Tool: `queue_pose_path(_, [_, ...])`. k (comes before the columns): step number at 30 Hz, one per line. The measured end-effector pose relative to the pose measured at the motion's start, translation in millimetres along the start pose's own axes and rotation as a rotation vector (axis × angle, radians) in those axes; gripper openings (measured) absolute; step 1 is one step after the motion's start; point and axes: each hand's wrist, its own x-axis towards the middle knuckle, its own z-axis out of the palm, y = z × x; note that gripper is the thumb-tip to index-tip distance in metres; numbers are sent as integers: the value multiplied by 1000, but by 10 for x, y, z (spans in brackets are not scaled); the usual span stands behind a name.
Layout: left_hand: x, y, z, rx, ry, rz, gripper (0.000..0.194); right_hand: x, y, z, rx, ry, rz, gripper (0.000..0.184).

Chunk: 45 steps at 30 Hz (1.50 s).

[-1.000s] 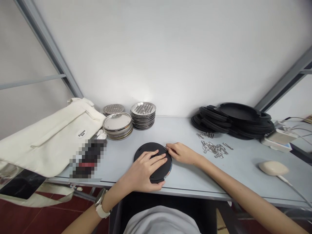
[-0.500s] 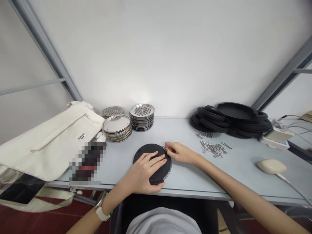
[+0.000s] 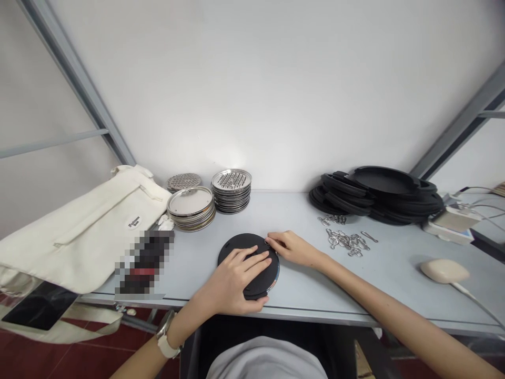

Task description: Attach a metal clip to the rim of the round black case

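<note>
A round black disc [image 3: 262, 273] lies near the table's front edge, with a thin colored rim along its right side. My left hand [image 3: 236, 279] holds it down, fingers across the top and thumb at the front edge. At the disc's upper right edge, my right hand [image 3: 284, 246] is closed in a pinch on a small metal clip [image 3: 267, 242], mostly covered by the fingertips. Several loose metal clips [image 3: 347, 240] lie in a pile to the right of this hand.
Stacked metal discs [image 3: 190, 202] and perforated metal plates [image 3: 231, 190] stand at the back left. A cream bag [image 3: 90, 226] lies at far left. Black round trays [image 3: 389, 192] are piled at the back right, near a white corded device [image 3: 444, 270] and a power strip [image 3: 450, 231].
My right fingertips have pressed down closer onto the disc's edge, covering more of the clip. My left hand stays in place on the disc. The view has shifted slightly.
</note>
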Motion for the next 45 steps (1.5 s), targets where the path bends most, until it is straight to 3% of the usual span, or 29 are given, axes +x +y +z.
queue_pose_path(18, [0,-1,-7,-6,5,-3,72,12,71,-17,111,-51,10,43])
queue_pose_path(45, [12,8,1,24,5,-3,71,10,95,-15,88,-76,-4,43])
